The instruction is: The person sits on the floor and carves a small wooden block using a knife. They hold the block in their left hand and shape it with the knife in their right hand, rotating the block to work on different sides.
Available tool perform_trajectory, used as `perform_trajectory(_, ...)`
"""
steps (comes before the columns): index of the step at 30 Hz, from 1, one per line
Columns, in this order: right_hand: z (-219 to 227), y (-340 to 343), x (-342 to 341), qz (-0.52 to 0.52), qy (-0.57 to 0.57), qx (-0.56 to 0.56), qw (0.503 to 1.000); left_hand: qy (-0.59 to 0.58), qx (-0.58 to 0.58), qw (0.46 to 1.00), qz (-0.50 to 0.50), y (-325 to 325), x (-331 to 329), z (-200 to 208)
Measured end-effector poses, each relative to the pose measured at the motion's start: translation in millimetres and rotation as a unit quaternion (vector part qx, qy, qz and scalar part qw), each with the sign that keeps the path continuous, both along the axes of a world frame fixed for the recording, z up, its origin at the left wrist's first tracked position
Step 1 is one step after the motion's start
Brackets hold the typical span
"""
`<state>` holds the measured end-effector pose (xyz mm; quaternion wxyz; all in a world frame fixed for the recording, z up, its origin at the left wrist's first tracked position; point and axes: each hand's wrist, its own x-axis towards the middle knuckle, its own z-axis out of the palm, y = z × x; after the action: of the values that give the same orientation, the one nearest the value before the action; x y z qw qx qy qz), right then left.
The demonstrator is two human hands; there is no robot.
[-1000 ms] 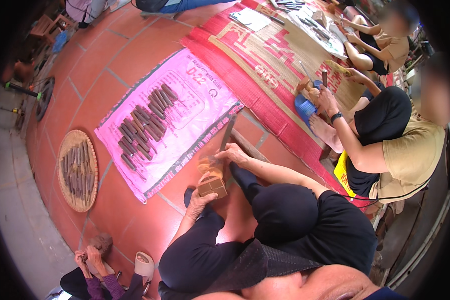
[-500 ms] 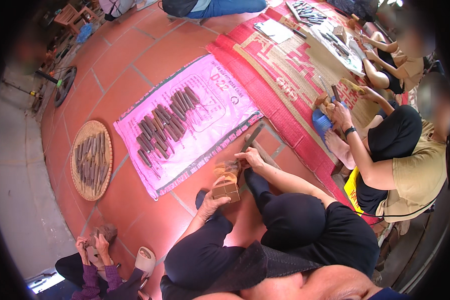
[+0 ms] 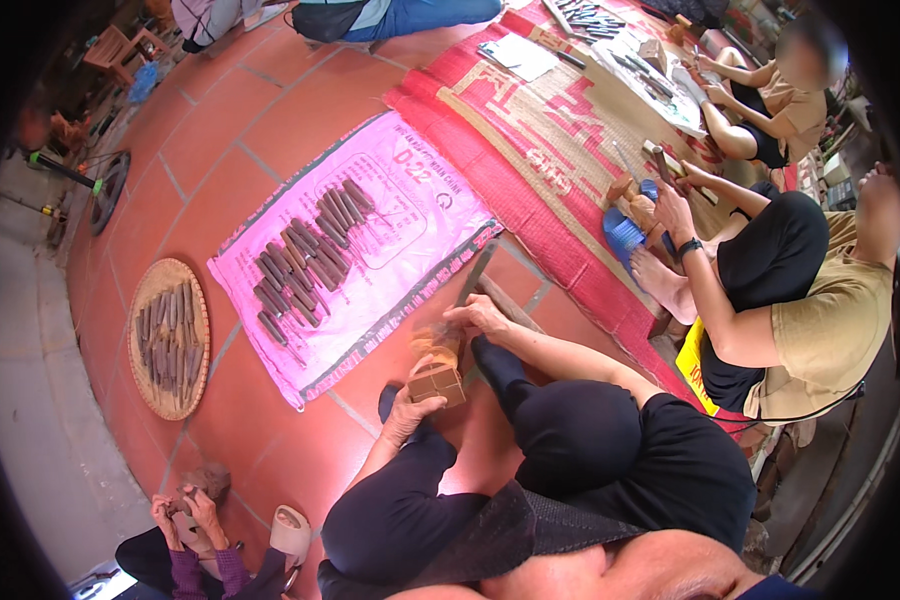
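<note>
Block (image 3: pixel 438 386): at 6 o'clock from view centre, clasped by the left hand (image 3: pixel 404 414) at its 8 o'clock side. Right hand (image 3: pixel 481 315): closed on a flat tool (image 3: pixel 477 271) pointing to 1 o'clock. Block probably stiff, fairly light; hold by its opposite sides.

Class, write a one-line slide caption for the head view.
Left hand holds a brown block, right hand a long dark tool, near a pink sheet bearing dark sticks.
</note>
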<state>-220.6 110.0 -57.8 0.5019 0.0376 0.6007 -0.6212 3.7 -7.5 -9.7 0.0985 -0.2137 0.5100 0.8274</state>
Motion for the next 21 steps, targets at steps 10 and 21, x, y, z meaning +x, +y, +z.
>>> perform_trajectory(10, -23, -5, 0, -0.024, -0.007, 0.047, 0.999, -0.003, -0.016, 1.0, -0.008, -1, 4, -3)
perform_trajectory(21, -19, -7, 0, -0.003, 0.018, 0.06, 0.998, -0.002, 0.007, 1.0, -0.003, 0, 3, -5)
